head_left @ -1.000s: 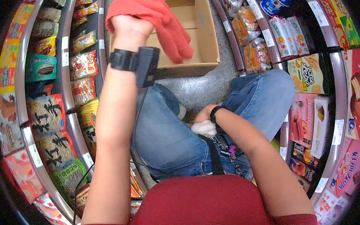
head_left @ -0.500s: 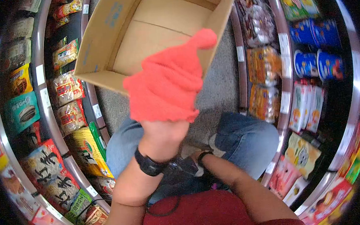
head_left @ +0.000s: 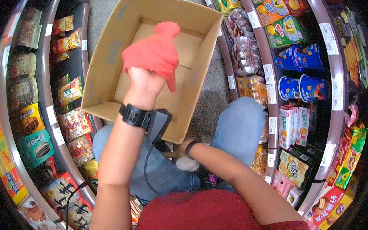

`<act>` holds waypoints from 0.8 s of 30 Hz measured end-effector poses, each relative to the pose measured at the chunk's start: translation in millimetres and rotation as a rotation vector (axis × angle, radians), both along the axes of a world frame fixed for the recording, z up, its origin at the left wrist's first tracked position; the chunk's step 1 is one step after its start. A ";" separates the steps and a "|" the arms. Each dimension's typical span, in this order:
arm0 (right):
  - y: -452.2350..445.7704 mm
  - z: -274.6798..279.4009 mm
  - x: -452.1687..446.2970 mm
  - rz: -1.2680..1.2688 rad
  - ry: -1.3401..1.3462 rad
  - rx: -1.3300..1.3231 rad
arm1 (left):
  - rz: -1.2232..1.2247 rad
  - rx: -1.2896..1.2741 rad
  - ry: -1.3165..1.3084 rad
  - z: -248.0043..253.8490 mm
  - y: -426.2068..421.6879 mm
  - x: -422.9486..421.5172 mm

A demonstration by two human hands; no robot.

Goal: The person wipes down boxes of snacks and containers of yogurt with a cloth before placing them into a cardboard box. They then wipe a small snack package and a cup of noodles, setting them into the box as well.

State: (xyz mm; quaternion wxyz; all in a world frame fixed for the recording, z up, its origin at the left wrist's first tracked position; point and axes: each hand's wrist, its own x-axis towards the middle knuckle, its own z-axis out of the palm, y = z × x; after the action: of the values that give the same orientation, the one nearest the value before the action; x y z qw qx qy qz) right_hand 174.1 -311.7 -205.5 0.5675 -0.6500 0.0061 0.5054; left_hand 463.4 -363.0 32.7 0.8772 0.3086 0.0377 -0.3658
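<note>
One red cloth [head_left: 153, 53], likely light, soft and best gathered by its folds beyond the left hand [head_left: 145, 80], hides the fingers, so their closure cannot be told.

red cloth [head_left: 153, 53] | bunched, tip toward 1 o'clock | over brown cardboard box [head_left: 113, 56] | box open-topped, at 11 o'clock of view centre

Cloth [head_left: 152, 51] at eleven o'clock: coral red. Box [head_left: 104, 80]: tan with blue marks. Jeans [head_left: 241, 122]: light blue. Shirt [head_left: 198, 217] at six: maroon.
</note>
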 end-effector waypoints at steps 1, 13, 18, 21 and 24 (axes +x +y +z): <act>1.9 -2.3 -0.8 0.085 -0.034 -0.079 | -0.047 -0.012 -0.044 -5.3 1.0 6.9; 5.6 18.1 12.3 0.349 -0.402 -0.648 | -0.052 -0.170 -0.083 -19.9 25.8 61.5; -24.3 145.6 37.7 0.266 -0.322 -0.604 | 0.000 -0.450 0.066 50.3 33.7 29.1; -59.2 129.8 12.4 0.126 -0.529 -0.577 | -0.128 -0.780 0.010 79.2 32.9 27.0; -86.0 225.6 1.5 -0.060 -0.545 -0.777 | -0.184 -0.815 -0.134 116.9 27.5 -5.2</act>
State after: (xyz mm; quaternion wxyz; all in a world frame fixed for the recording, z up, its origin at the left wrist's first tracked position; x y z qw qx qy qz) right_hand 175.7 -397.8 20.1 0.2776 -0.9226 0.0641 0.2601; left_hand 458.2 -335.5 149.6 0.8917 -0.0385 -0.1950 -0.4067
